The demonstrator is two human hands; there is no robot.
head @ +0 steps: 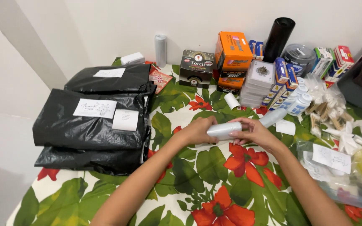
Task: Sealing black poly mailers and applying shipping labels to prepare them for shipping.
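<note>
Forearms are reaching in from below | left hand (197,130) and right hand (254,133) are clamping fingers on each end of a small white-grey rolled plastic tube (224,130), just above the floral-cloth surface (214,175) | roll looking light, soft, crushable, slippery; ends suiting a grip | black plastic mailer bags (93,121) lying left.
</note>
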